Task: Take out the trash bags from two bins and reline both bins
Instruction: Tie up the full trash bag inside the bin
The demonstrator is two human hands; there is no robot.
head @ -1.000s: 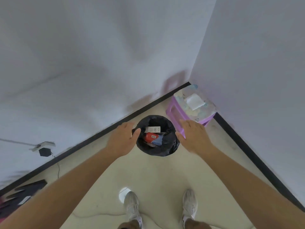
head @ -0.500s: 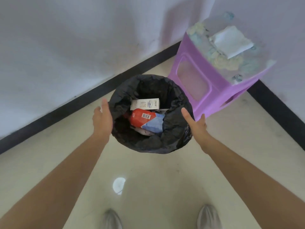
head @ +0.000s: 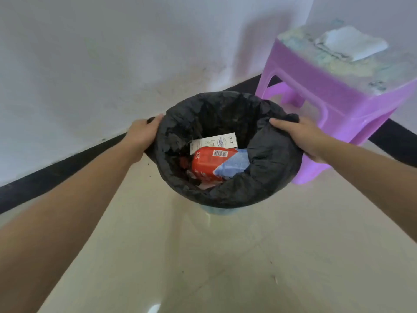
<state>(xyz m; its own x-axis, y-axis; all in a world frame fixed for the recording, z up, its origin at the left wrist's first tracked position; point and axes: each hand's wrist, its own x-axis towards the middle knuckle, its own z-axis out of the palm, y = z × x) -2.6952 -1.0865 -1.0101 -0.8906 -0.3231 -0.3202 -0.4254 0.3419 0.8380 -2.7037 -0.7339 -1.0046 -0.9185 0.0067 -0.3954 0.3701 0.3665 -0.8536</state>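
My left hand (head: 144, 134) and right hand (head: 302, 137) each clamp opposite rims of the crinkled black plastic trash bag (head: 273, 163). It sits in a pale blue round bin (head: 216, 211), just left of a purple plastic stool (head: 327, 102).

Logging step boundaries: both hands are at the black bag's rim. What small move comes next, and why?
Probably lift the rim up off the bin. The left hand and right hand grip the trash bag at opposite sides, its edge folded over the bin, rubbish inside; the rim likely must come free before the bag lifts out.
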